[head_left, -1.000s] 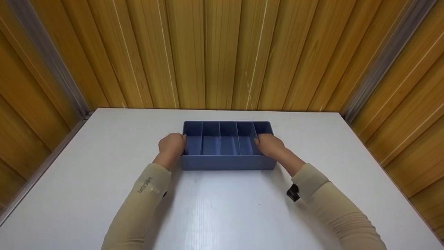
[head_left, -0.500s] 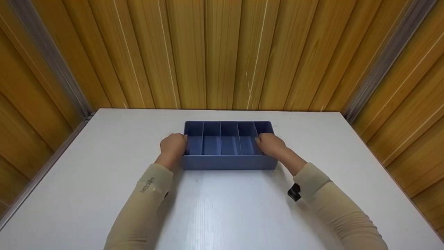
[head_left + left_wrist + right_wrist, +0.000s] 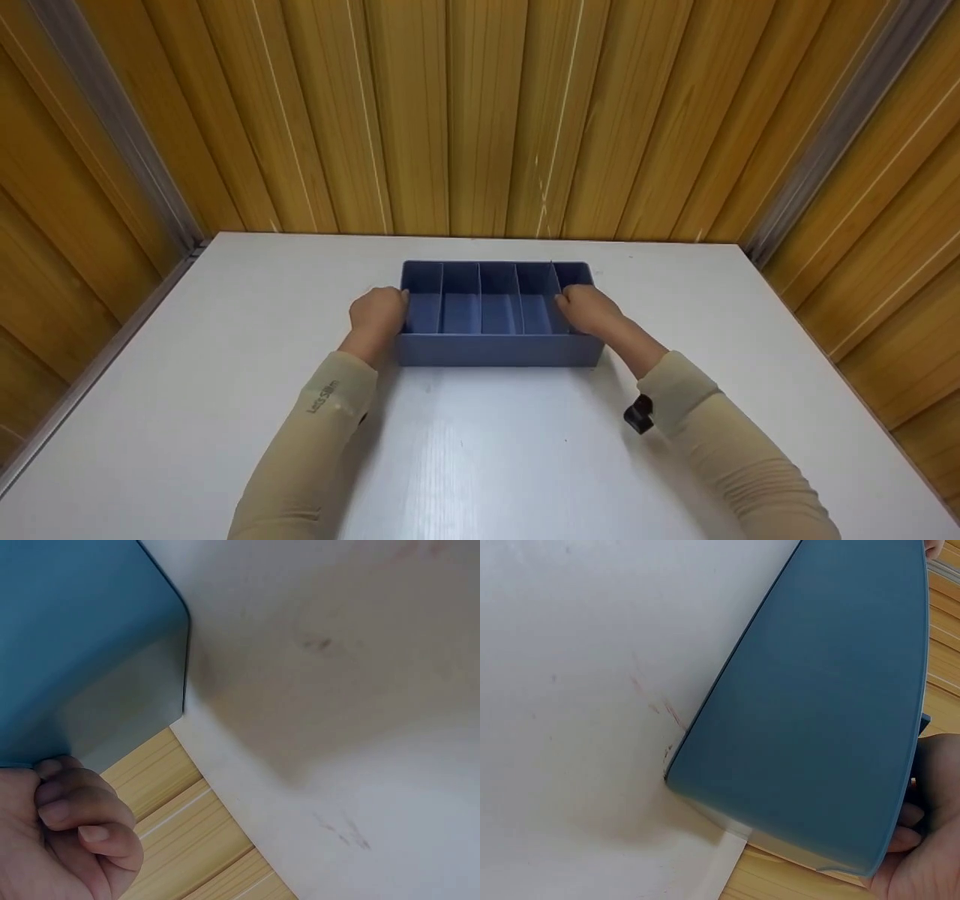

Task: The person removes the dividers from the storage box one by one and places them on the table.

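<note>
A blue divider box stands upright on the white table, its long side toward me. Thin upright walls split it into several compartments, and no contents show in the visible ones. My left hand grips the left end at the rim. At the opposite end my right hand grips the rim, thumb on the inner side, covering part of the rightmost compartment. The left wrist view shows curled fingers against the box's end wall. In the right wrist view, the long blue side fills the middle, with my right palm at its top edge.
The white table reaches back to a wood-patterned panel wall. Similar panels stand at left and right, with grey metal posts in the corners. A small black device sits at my right cuff.
The whole head view has shifted a little, moving everything slightly to the right in the picture. Box and hands keep their places on the table, with the same grip.
</note>
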`<state>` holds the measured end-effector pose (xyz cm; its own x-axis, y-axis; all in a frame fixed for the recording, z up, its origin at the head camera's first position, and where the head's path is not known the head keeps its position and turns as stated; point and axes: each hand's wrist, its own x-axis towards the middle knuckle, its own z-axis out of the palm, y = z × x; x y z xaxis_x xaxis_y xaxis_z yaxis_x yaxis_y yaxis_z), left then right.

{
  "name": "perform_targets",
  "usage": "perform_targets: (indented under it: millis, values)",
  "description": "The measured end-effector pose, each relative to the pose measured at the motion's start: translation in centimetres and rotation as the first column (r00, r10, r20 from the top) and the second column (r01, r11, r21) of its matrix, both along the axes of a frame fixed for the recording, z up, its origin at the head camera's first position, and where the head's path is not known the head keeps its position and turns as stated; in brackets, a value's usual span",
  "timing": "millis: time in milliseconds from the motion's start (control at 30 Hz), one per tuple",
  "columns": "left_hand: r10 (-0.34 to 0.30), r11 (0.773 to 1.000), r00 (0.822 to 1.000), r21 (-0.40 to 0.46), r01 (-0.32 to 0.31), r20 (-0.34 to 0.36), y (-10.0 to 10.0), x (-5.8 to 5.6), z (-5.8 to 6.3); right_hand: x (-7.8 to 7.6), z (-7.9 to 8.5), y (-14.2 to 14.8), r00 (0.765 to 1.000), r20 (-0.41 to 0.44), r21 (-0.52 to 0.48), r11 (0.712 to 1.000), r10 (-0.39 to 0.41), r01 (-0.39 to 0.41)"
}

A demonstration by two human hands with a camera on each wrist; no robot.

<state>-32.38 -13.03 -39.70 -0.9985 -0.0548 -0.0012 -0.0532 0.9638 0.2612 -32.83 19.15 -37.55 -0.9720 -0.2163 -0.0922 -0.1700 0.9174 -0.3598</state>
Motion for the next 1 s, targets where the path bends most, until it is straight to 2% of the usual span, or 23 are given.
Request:
perform_targets:
  millis: [400, 567, 1000]
  values:
    - [0.013, 1.0, 1.0, 0.002, -0.013, -0.012, 0.17, -0.06, -0.1, -0.06, 0.14, 0.13, 1.0, 0.0, -0.037, 0.999, 0.005, -0.005]
    - [0.029, 1.0, 1.0, 0.001, -0.029, -0.009, 0.28, 0.06, -0.04, -0.03, 0.34, 0.14, 1.0, -0.016, -0.034, 0.999, 0.01, -0.011]
    - [0.024, 1.0, 1.0, 0.009, -0.024, -0.015, 0.16, 0.01, -0.15, 0.02, 0.53, 0.16, 0.998, -0.061, -0.066, 0.998, -0.013, 0.009]
